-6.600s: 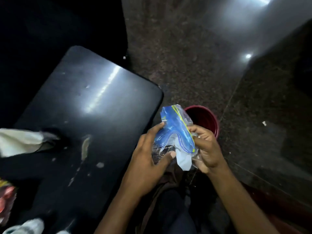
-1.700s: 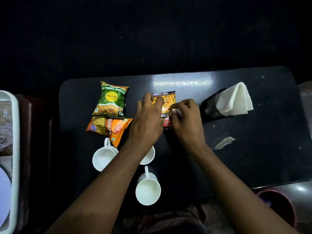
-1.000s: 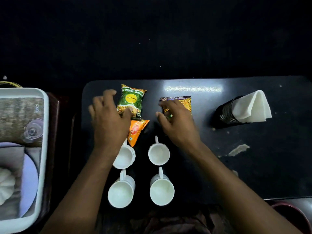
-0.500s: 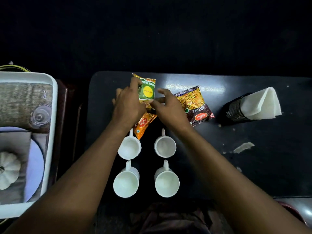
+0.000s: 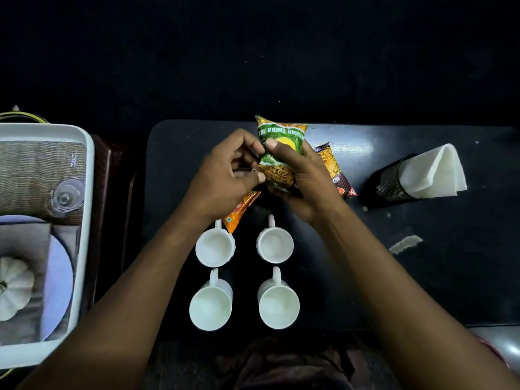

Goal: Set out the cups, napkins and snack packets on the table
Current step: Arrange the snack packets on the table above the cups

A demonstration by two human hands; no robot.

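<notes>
My right hand grips a green snack packet and holds it tilted above the black table. My left hand pinches the packet's left edge. An orange packet lies partly under my left hand. A dark brown and yellow packet lies behind my right hand. Several white cups stand in two rows near the front edge, among them one at front left and one at front right. White napkins stick out of a black mesh holder lying at the right.
A white tray at the left holds a woven mat, a clear glass, a pale plate and a white pumpkin-shaped thing. A torn paper scrap lies on the table at the right. A red bin shows at the bottom right.
My right hand has taken hold of the green packet and lifted it off the table. My left hand moved onto its left edge. The cups and napkin holder stayed put.
</notes>
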